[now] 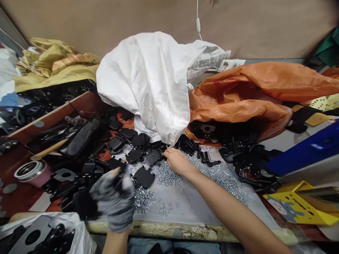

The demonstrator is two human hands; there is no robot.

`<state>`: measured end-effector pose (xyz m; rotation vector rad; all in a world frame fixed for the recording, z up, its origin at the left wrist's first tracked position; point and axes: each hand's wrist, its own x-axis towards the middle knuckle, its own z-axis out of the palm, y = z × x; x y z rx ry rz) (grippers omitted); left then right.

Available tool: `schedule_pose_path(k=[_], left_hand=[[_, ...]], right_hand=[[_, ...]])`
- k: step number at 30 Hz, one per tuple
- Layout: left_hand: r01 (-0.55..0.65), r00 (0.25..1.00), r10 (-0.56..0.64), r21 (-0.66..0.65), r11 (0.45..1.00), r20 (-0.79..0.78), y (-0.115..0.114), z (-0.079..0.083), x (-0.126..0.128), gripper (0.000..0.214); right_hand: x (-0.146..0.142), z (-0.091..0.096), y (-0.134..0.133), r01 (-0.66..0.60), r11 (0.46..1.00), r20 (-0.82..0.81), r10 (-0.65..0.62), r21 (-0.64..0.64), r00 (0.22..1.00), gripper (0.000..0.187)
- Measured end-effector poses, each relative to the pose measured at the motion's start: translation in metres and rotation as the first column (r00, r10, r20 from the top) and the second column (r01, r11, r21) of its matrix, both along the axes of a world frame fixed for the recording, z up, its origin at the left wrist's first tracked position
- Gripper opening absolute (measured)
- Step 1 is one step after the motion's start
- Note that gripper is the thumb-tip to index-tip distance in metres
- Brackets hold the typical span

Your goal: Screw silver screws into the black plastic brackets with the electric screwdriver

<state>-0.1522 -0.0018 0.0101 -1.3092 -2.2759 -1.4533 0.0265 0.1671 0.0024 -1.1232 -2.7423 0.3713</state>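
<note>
My left hand [115, 201] wears a grey striped glove with bare fingertips. Its fingers are curled above the near edge of the worktable, and something dark shows between them that I cannot make out. My right hand [176, 160] is bare and reaches to the middle of the table, its fingers closed at the low corner of a white woven sack [153, 77]. Flat black plastic pieces [143, 176] lie between the hands. Under my right wrist spreads a heap of small silver screws [168, 173]. Small metal nuts [144, 199] lie right of the glove.
An orange sack [254, 84] with black parts stands back right, a yellow sack [58, 70] back left. At left are a pink cup [31, 173] and a wooden-handled tool [50, 149]. A yellow holder [299, 203] sits right. A plastic bag [82, 233] of black parts sits near left.
</note>
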Motion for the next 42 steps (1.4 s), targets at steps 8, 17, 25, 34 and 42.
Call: schedule_pose_path(k=[8,17,25,34,42], left_hand=[[0.070,0.955,-0.260,-0.744,0.664,-0.142,0.098,0.001,0.026,0.060],[0.110,0.945,-0.306,-0.766,0.634,-0.118,0.119,0.003,0.015,0.062],[0.339,0.934,-0.355,-0.412,0.846,0.039,0.072,0.006,0.050,0.040],[0.557,0.698,-0.538,0.112,0.823,0.473,0.021,0.003,0.079,0.044],[0.477,0.780,-0.452,0.056,0.877,0.432,0.004,-0.003,0.078,0.045]], right_hand=[[0.012,0.000,-0.005,-0.034,0.999,-0.028,0.033,-0.019,0.999,0.031],[0.056,0.017,-0.040,0.049,0.996,-0.415,-0.076,-0.075,0.907,0.036],[0.070,0.031,-0.075,0.105,0.974,-0.687,0.065,0.203,0.724,0.035],[0.058,0.022,-0.099,0.123,0.964,-0.627,0.054,0.234,0.777,0.050],[0.053,0.019,-0.110,0.113,0.993,-0.662,-0.076,0.014,0.746,0.038]])
